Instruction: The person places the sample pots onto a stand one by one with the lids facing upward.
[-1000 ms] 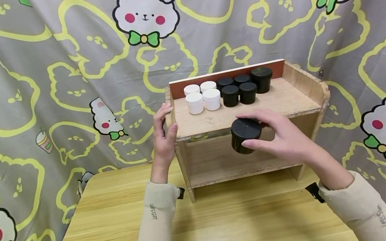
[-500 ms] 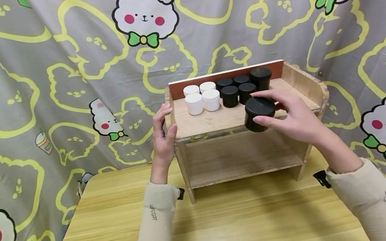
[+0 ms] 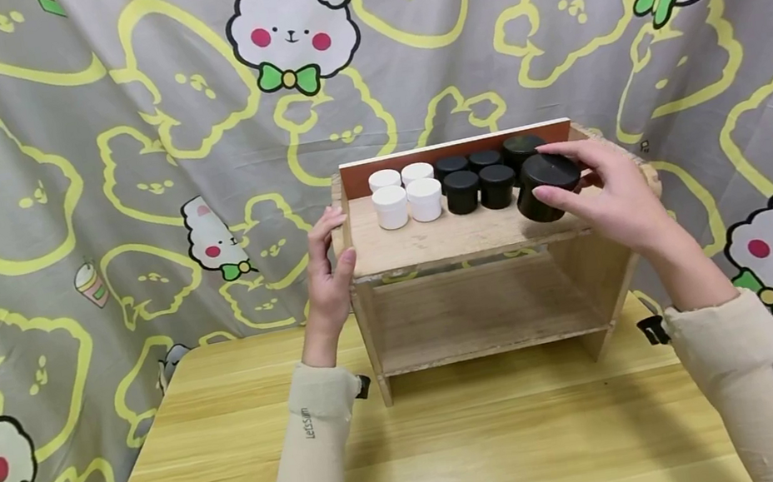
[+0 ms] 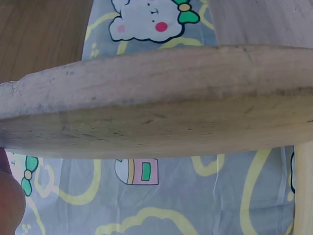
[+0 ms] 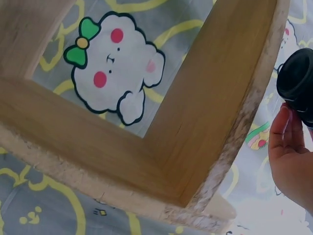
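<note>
In the head view, my right hand [image 3: 620,195] pinches a large black lidded jar [image 3: 546,186] between thumb and fingers. It is just above the front right of the wooden shelf's top board [image 3: 425,245]; whether its base touches cannot be told. Another large black jar [image 3: 521,145] stands behind it, partly hidden. To the left are several smaller black jars [image 3: 461,191], then several white jars [image 3: 391,206], in two rows. My left hand [image 3: 328,280] grips the shelf's left side panel, whose edge [image 4: 156,98] fills the left wrist view. The right wrist view shows the held jar's underside [image 5: 297,81].
The two-tier shelf stands on a light wood table [image 3: 235,433]. Its lower board [image 3: 492,330] lies beneath the jars. A raised back board [image 3: 455,147] and a right side panel bound the top. Behind hangs a patterned grey curtain [image 3: 118,174].
My right hand has carried the large black jar up and to the right, from in front of the shelf to over its right part. My left hand has stayed at the left panel.
</note>
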Demonstrator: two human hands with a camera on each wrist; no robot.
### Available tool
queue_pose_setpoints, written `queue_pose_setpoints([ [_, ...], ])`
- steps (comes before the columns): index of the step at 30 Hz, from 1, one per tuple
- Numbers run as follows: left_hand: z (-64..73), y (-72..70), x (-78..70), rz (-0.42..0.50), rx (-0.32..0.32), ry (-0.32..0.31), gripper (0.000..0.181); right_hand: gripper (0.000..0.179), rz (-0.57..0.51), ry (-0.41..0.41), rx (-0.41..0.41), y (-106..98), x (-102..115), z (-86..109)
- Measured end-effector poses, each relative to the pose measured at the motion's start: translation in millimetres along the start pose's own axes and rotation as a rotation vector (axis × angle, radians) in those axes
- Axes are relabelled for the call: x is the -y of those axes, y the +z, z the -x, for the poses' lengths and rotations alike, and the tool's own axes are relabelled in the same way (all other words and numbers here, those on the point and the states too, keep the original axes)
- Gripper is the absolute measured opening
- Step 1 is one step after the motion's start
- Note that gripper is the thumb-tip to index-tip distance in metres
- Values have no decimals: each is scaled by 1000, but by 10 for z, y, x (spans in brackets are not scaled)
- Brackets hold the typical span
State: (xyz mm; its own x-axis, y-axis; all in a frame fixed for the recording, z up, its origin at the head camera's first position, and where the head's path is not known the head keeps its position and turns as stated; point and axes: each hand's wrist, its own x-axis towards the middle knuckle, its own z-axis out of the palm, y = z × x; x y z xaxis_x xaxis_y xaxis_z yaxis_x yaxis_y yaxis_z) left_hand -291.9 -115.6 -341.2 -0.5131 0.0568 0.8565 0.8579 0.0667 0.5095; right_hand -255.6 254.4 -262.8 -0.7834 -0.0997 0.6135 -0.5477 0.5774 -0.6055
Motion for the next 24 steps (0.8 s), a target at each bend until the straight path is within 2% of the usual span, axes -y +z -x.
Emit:
queue_pose_setpoints([
  [5, -2, 0, -6, -3, 4, -8, 46, 55, 32, 80, -9, -52, -70, -66],
  [12, 24, -29, 337, -9, -3, 0, 47, 55, 49, 111, -39, -85, -141, -171],
  [14, 29, -39, 386, -7, -3, 1, 52, 55, 58, 120, -46, -87, -154, -192],
  [18, 37, -51, 418, -7, 4, 8, 60, 58, 57, 142, -45, -71, -199, -237],
  [24, 40, -50, 423, -12, 1, 14, 56, 60, 72, 163, -46, -24, -246, -311],
])
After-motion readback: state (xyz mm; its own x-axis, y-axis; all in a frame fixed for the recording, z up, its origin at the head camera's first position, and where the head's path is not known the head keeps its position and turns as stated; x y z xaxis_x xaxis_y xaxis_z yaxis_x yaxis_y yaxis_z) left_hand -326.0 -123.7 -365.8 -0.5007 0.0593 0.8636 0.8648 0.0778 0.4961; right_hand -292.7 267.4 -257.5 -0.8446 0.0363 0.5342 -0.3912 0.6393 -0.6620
